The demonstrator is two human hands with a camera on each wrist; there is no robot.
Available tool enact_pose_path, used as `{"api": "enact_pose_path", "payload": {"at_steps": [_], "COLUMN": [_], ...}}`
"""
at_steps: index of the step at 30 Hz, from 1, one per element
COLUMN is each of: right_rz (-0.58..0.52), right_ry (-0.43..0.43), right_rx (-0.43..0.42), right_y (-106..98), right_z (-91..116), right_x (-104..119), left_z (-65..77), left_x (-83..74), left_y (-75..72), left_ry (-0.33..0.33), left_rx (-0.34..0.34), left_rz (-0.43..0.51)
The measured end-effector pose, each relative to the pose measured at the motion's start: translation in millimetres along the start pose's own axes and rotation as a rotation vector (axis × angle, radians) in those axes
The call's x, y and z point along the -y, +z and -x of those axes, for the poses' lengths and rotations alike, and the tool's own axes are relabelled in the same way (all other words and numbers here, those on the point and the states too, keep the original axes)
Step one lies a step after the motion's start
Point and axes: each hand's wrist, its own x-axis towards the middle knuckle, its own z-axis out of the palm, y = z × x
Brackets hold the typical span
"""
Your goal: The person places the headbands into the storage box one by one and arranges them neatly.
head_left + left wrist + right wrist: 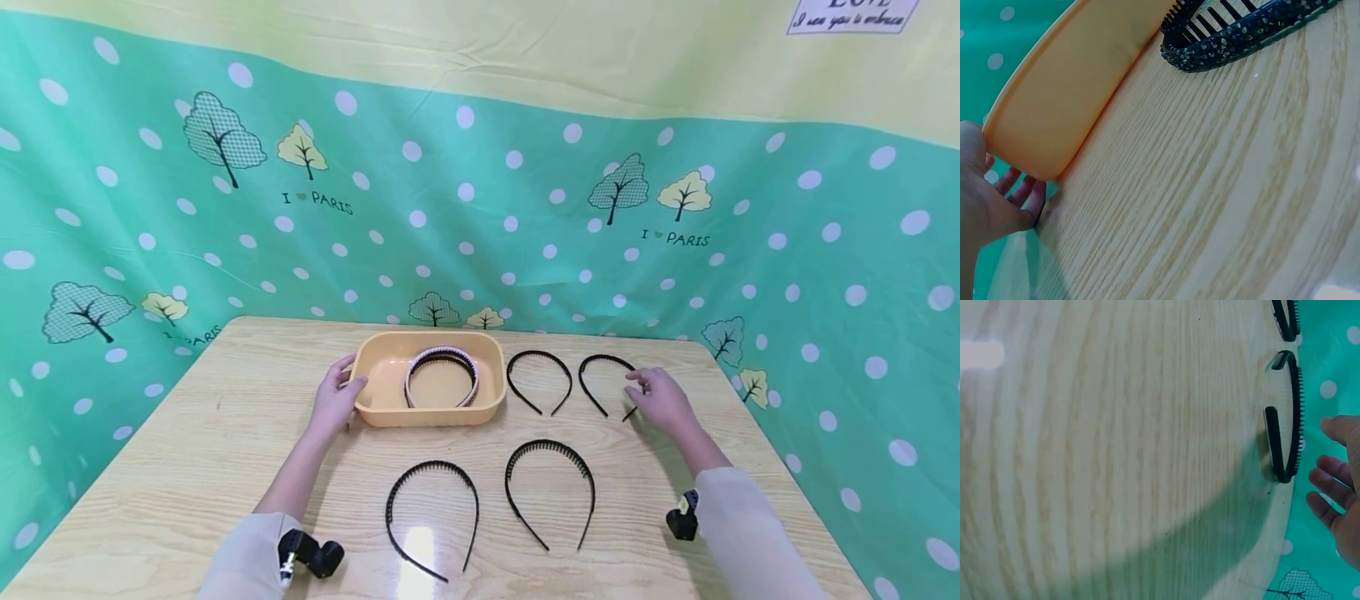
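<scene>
A peach plastic bin (427, 419) stands near the table's back edge. My left hand (333, 400) grips its left end, thumb at the rim and fingers against the outside. Inside the bin a pale pink headband (441, 349) and a black toothed headband lie together. My right hand (662, 400) hovers at the right side of a black headband (606, 357) at the back right, fingers loosely bent. In the right wrist view a gap shows between those fingers and the toothed headband (1300, 419).
Another black headband (538, 352) lies between the bin and the right one. Nearer the front are two more black toothed headbands, one left (435, 463) and one right (546, 443). A green dotted cloth (465, 250) hangs behind the wooden table (225, 450).
</scene>
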Motion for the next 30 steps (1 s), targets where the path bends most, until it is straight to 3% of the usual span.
{"api": "enact_pose_path", "payload": {"at_steps": [30], "right_rz": [0.04], "right_ry": [-0.014], "right_rx": [0.094], "right_y": [7.1], "right_z": [9.1], "right_x": [-20.8], "left_z": [0.9], "left_x": [-0.6], "left_y": [0.9], "left_ry": [-0.006], "left_rx": [0.001], "left_rz": [-0.002]}}
